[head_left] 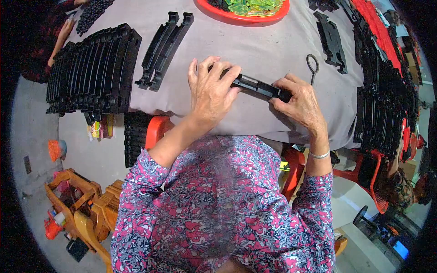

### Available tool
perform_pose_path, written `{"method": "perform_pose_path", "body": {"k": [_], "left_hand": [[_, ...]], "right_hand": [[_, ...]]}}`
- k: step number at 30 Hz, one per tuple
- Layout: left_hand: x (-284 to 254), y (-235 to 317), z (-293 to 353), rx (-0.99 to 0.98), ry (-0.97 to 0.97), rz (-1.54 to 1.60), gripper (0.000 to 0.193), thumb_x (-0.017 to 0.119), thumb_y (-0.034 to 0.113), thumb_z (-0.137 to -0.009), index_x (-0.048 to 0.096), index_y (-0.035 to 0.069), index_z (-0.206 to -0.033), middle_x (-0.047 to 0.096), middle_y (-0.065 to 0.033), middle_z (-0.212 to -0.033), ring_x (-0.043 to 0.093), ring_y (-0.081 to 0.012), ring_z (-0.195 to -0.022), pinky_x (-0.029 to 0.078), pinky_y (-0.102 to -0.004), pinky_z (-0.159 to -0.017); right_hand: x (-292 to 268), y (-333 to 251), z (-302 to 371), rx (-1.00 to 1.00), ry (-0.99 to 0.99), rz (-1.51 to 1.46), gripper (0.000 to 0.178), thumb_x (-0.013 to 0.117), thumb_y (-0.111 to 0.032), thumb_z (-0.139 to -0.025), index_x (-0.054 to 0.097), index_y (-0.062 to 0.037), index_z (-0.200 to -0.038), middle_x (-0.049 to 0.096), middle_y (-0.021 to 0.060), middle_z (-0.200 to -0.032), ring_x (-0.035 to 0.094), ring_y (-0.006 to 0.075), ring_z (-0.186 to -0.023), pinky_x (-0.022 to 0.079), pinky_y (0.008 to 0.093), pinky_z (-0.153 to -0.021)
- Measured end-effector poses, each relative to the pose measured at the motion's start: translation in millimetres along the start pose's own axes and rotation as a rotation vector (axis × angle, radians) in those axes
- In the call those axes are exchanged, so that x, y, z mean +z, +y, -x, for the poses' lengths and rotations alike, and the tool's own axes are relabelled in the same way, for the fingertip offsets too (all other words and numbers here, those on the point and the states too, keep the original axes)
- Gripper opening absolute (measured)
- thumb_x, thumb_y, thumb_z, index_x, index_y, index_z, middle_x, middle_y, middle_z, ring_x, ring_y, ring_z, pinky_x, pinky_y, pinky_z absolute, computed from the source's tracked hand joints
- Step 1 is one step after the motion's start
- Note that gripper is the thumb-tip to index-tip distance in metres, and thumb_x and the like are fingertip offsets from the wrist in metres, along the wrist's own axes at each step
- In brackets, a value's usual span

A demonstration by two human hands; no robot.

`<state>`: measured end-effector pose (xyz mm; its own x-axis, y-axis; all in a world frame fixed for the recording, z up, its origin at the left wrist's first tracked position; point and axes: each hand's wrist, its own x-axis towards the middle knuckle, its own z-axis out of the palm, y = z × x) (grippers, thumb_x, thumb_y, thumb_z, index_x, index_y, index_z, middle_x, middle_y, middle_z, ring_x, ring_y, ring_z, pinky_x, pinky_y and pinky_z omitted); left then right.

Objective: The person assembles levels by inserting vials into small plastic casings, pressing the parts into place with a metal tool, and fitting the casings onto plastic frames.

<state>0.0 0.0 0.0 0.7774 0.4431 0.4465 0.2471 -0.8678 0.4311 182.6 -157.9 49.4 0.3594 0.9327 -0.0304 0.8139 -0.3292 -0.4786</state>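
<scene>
I see the black strip (252, 85) crosswise over the grey cloth (273, 48), its long axis slanting, right end nearer the person (218, 200). Left hand (211, 89) pinches the left end; right hand (300, 102) pinches the right.

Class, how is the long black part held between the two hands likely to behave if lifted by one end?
The black part would probably stay stiff: it runs straight from the left hand to the right hand without visible sag. It may be light for its size, since its body looks hollowed. Rolling seems unlikely, given its angular sides.
</scene>
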Motion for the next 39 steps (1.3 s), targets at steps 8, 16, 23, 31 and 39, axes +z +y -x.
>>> {"method": "perform_pose_path", "body": {"k": [8,16,23,31,39], "left_hand": [[0.8,-5.3,-1.4,0.025,0.045,0.056,0.043,0.079,0.015,-0.070,0.068,0.011,-0.112,0.061,-0.0057,-0.110,0.048,-0.0312,-0.117,0.028,-0.0558,-0.106],[4.9,-6.4,-1.6,0.028,0.074,0.111,0.048,0.079,0.008,-0.066,0.067,0.011,-0.113,0.059,-0.0059,-0.111,0.047,-0.0306,-0.114,0.037,-0.0471,-0.097],[4.5,-7.2,-2.5,0.026,0.088,0.112,0.051,0.079,0.007,-0.064,0.067,0.013,-0.113,0.059,-0.0032,-0.108,0.047,-0.0290,-0.113,0.037,-0.0464,-0.096],[-6.4,-13.4,-3.8,0.068,0.073,0.131,0.040,0.081,0.019,-0.068,0.069,0.008,-0.105,0.060,-0.0052,-0.097,0.052,-0.0281,-0.098,0.038,-0.0444,-0.090],[-3.5,-5.8,1.5,0.074,0.066,0.081,0.042,0.082,0.025,-0.067,0.069,0.012,-0.104,0.059,-0.0049,-0.096,0.053,-0.0273,-0.094,0.037,-0.0468,-0.090]], "right_hand": [[3.3,0.8,-1.3,0.016,0.025,-0.081,0.032,0.075,-0.013,-0.068,0.065,0.0005,-0.095,0.061,0.0119,-0.084,0.063,0.0260,-0.076,0.051,0.0355,-0.069],[5.7,4.5,-1.6,0.017,0.034,-0.110,0.032,0.074,-0.017,-0.068,0.065,-0.0016,-0.095,0.060,0.0123,-0.084,0.063,0.0292,-0.077,0.050,0.0385,-0.072],[6.5,8.1,-3.7,-0.021,0.059,-0.076,0.031,0.073,-0.020,-0.068,0.067,-0.0022,-0.093,0.058,0.0135,-0.081,0.061,0.0324,-0.074,0.049,0.0413,-0.070],[-19.8,15.5,-17.8,-0.012,-0.136,-0.172,0.029,0.076,-0.023,-0.072,0.070,-0.0008,-0.089,0.065,0.0137,-0.080,0.063,0.0250,-0.071,0.050,0.0363,-0.066],[-38.5,24.0,-111.8,-0.065,0.203,-0.272,0.023,0.070,-0.018,-0.089,0.070,0.0025,-0.099,0.070,0.0067,-0.084,0.062,0.0116,-0.075,0.050,0.0275,-0.069]]}}
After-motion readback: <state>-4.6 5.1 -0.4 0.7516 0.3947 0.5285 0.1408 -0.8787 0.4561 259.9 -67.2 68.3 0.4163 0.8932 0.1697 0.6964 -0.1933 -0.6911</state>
